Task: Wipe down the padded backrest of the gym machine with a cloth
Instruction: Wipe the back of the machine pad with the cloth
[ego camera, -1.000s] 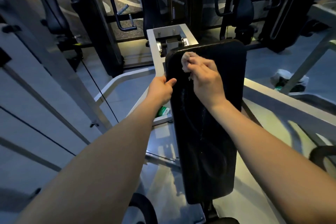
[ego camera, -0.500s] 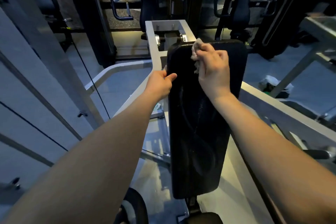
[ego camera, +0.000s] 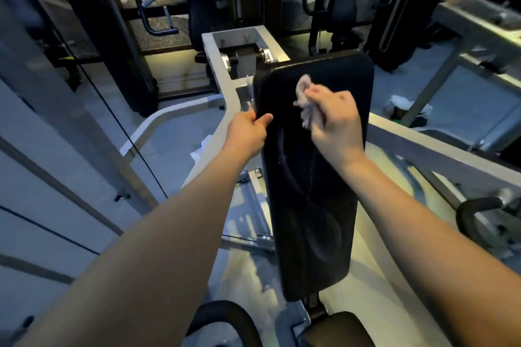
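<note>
right now the right hand [ego camera: 337, 118] pinches a bunched cloth [ego camera: 304, 100] against the backrest [ego camera: 313, 205] at upper centre; the left hand [ego camera: 248, 128] grips its edge. loosely bunched, the cloth could slip out or leave the wet streaks lower down.

The backrest [ego camera: 310, 220] stood in the middle, its top edge far from the person and its bottom edge near. The left hand [ego camera: 246, 132] gripped the backrest's left edge, close below the top left corner, thumb on the face. The right hand [ego camera: 335, 121] lay on the upper face, right of the left hand, holding the cloth [ego camera: 303, 93], which stuck out toward the top edge. Behind the top left corner stood the frame [ego camera: 214, 56]. A seat pad [ego camera: 335, 329] lay below the bottom edge. A cable [ego camera: 127, 138] ran well left.
</note>
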